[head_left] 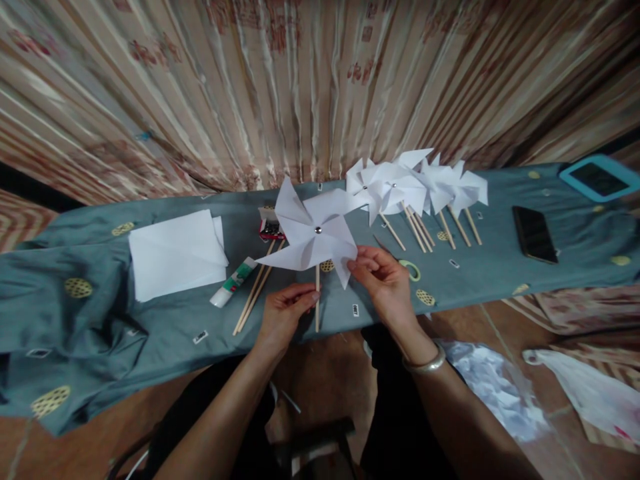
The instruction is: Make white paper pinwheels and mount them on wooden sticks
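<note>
A white paper pinwheel (325,243) with a silver pin at its centre is held up over the cloth-covered table. My left hand (286,308) is closed round its wooden stick, pinching it between thumb and fingertips. The thumb and fingers of my right hand (384,283) pinch the tip of one paper blade at the lower right. Left of the pinwheel lie two wooden sticks (254,297), a glue tube (233,282) and a small red box (271,227) of pins. Behind my right hand, green-handled scissors (413,269) are partly hidden.
Several other pinwheels (410,190) lie overlapping at the back right. A stack of white paper (173,257) rests on the left. A black phone (535,233) and a blue-framed tablet (603,179) are at the right. Below, a plastic bag (495,383) of paper scraps sits on the floor.
</note>
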Demonstrator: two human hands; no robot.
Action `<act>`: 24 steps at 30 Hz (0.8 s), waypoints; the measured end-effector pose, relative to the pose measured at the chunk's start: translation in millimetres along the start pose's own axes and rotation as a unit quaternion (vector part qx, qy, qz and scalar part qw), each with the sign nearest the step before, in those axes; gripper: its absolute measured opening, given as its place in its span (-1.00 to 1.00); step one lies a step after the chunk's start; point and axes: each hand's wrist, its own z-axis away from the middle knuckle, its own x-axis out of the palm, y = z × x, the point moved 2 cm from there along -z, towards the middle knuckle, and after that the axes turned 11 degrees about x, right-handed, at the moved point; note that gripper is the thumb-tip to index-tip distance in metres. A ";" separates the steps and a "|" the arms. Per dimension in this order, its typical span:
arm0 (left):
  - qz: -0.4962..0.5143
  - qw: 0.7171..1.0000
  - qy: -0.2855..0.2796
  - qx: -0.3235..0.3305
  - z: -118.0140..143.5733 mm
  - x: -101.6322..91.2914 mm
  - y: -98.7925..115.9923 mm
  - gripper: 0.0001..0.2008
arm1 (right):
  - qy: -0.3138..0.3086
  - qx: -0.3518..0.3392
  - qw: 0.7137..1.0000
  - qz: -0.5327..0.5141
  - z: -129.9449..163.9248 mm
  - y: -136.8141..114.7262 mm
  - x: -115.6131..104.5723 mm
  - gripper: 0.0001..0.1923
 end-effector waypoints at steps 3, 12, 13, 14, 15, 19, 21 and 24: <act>-0.007 1.000 -0.002 0.008 -0.1 0.9 -0.4 -0.74 | -0.011 0.009 1.000 -0.002 0.7 1.3 1.1 -0.68; -0.009 1.000 -0.003 0.010 0.1 3.7 0.6 -0.77 | -0.052 0.051 0.997 -0.028 6.5 2.7 9.5 -0.64; -0.007 1.000 -0.003 0.011 0.1 3.9 0.9 -0.77 | -0.053 0.054 0.997 -0.033 6.8 2.8 10.2 -0.64; -0.005 1.000 -0.002 0.012 0.1 4.2 1.1 -0.77 | -0.055 0.057 0.996 -0.037 7.0 2.9 10.8 -0.63; -0.002 1.000 -0.002 0.012 0.0 4.5 1.3 -0.78 | -0.058 0.059 0.996 -0.038 7.2 3.2 11.2 -0.63; 0.003 1.000 -0.009 0.009 -0.3 6.3 1.4 -0.78 | -0.067 0.066 0.995 -0.034 8.2 5.1 13.0 -0.60; 0.002 1.000 -0.016 0.011 -0.1 7.1 1.8 -0.78 | -0.072 0.070 0.994 -0.041 9.1 6.3 14.5 -0.59; -0.007 0.999 -0.035 0.019 0.7 8.3 2.8 -0.78 | -0.084 0.078 0.992 -0.045 10.9 7.6 18.0 -0.59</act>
